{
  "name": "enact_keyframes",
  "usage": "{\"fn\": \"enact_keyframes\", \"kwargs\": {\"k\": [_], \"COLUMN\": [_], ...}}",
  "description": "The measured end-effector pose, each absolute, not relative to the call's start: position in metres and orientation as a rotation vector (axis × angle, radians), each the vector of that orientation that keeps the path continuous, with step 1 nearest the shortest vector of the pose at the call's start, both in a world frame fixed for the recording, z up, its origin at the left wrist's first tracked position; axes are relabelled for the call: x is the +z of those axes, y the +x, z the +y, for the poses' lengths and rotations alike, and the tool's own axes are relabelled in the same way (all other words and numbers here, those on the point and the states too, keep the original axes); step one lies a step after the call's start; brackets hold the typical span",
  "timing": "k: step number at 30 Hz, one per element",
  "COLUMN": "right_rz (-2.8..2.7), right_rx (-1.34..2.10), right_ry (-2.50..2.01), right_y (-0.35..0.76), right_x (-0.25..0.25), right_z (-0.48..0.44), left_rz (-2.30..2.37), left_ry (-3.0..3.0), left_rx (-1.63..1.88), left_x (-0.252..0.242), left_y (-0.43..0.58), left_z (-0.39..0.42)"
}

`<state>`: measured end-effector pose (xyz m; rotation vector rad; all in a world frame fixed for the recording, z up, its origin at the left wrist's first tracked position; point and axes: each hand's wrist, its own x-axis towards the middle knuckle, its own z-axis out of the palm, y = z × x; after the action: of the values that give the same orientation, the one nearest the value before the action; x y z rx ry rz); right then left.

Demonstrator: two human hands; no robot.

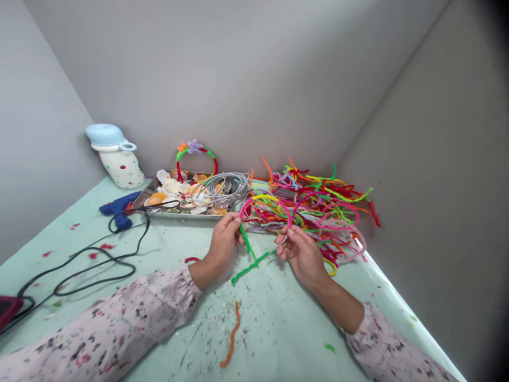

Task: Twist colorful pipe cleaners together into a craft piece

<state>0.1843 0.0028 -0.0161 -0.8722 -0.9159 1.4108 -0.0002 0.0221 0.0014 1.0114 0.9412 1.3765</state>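
Note:
Between my hands is an arched headband [265,198] wrapped in pink and yellow pipe cleaner, with a green end hanging on the left. My left hand [222,241] pinches its left side, where the pink meets the green. The fingers of my right hand [300,252] are closed on its right side; a thin grey wire shows below them. A green pipe cleaner [252,267] slants under the headband, its upper end near my right fingers. Behind, a heap of many-coloured pipe cleaners [310,196] spreads over the table [286,318].
A metal tray [186,215] holds shells and coiled grey wire [230,187]; a finished-looking flowered headband [217,163] stands there. Left are a blue glue gun [121,207], black cord [115,260] and white bottle [121,164]. An orange pipe cleaner [233,334] lies in front.

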Motion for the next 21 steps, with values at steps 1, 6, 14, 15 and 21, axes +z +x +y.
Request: {"fn": "enact_keyframes", "kwargs": {"k": [1,6,14,15,21], "right_rz": [-0.914,-0.909,-0.935,-0.935,-0.944], "right_rx": [1.414,1.394,1.367,1.365,1.363], "right_ry": [-0.866,-0.863,-0.867,-0.871,-0.88], "right_y": [0.1843,0.183,0.1815,0.1815,0.182], "right_x": [-0.016,-0.0161,-0.0151,-0.0151,-0.0157], "right_z": [0.0029,0.0041,0.0031,0.0029,0.0017], "left_rz": [0.937,0.943,0.946,0.941,0.898], "left_ry": [1.011,1.021,1.012,1.013,0.962], "left_rx": [1.377,1.384,1.38,1.38,1.391], "left_x": [0.001,0.0005,-0.0012,-0.0013,-0.0001], "left_y": [-0.0003,-0.0007,-0.0017,-0.0017,-0.0007], "left_z": [0.0222,0.0216,0.0226,0.0227,0.0223]}}
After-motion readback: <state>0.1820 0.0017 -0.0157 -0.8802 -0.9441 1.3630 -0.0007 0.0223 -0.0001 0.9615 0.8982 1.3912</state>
